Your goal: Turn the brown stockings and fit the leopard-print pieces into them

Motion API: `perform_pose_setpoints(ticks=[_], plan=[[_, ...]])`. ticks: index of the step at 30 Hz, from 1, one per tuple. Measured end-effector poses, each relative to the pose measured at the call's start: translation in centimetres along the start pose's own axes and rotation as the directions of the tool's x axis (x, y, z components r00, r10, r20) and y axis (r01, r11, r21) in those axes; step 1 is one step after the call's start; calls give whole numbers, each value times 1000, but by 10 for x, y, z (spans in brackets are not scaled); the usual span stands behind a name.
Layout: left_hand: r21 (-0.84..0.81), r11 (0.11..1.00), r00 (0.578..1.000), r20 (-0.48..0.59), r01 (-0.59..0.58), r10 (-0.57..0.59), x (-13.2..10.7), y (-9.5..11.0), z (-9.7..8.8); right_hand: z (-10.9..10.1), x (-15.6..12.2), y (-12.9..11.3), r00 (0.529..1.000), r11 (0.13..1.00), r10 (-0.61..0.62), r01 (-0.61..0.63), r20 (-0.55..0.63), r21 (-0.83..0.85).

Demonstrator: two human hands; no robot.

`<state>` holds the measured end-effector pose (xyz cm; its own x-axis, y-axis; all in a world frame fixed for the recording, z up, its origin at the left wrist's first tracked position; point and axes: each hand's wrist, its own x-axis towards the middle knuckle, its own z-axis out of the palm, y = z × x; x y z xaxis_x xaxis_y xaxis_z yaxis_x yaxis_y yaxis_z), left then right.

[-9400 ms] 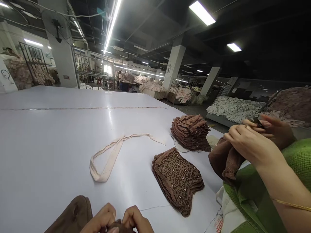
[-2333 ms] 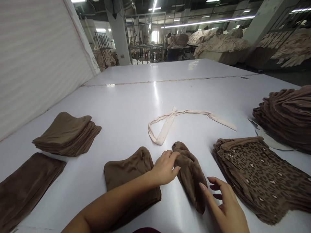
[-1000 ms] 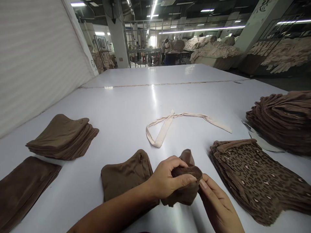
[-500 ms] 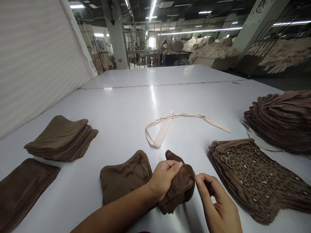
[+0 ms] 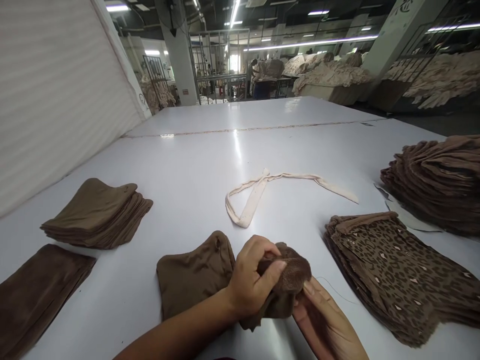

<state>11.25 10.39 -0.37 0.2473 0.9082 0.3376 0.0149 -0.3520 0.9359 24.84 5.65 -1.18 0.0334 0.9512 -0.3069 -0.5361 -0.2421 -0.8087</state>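
My left hand (image 5: 252, 280) is closed around a bunched dark brown stocking (image 5: 291, 274), thumb pressed on its top. Under the same stocking lies my right hand (image 5: 323, 324), palm up, fingertips touching the cloth from below. A folded brown piece (image 5: 193, 272) lies flat just left of my left hand. To the right sits a stack of leopard-print pieces (image 5: 393, 272).
A cream fabric strip (image 5: 262, 192) loops on the white table (image 5: 225, 155). Stacks of folded brown pieces lie at left (image 5: 97, 215) and lower left (image 5: 33, 290); a tall brown stack (image 5: 438, 180) stands at right. Heaps of pale cloth and metal racks fill the background.
My left hand has rolled the brown stocking into a tighter bunch. The right hand has gone from a pinch beside it to lying palm up beneath it.
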Motion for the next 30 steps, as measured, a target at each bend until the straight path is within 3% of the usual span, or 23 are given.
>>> perform_pose_setpoints(ticks=[2, 4, 8, 11, 13, 15, 17, 21, 25, 30], plan=[[99, 984, 983, 129, -146, 133, -3, 11, -3, 3, 2, 1, 999, 999, -41, 40, -15, -19], [116, 988, 976, 201, -105, 81, -6, 17, -4, 4, 4, 3, 997, 994, -78, 77, -17, -79], [-130, 976, 976, 153, 174, -154, -5, 16, -3, -6, 4, 3, 980, 943, -197, 180, -33, -281], [-424, 809, 912, 245, 406, -330, 2, 15, -7, -24, 9, -6, 916, 827, -394, 316, -78, -464], [-557, 663, 866, 331, 500, -374, 7, 17, -11, -36, 16, -13, 896, 761, -442, 349, -42, -547], [-629, 555, 838, 381, 545, -392, 10, 18, -15, -46, 26, -18, 929, 759, -368, 320, 31, -567], [-655, 492, 816, 408, 573, -409, 11, 17, -18, -52, 34, -19, 970, 796, -220, 242, 107, -555], [-620, 493, 791, 437, 610, -429, 9, 12, -25, -49, 36, -14, 962, 808, -2, 163, 273, -566], [-595, 535, 799, 410, 600, -441, 10, 13, -34, -40, 28, -6, 925, 811, 9, 217, 381, -544], [-480, 580, 752, 399, 659, -524, 12, 17, -39, -55, 26, -6, 968, 800, -85, 208, 238, -563]])
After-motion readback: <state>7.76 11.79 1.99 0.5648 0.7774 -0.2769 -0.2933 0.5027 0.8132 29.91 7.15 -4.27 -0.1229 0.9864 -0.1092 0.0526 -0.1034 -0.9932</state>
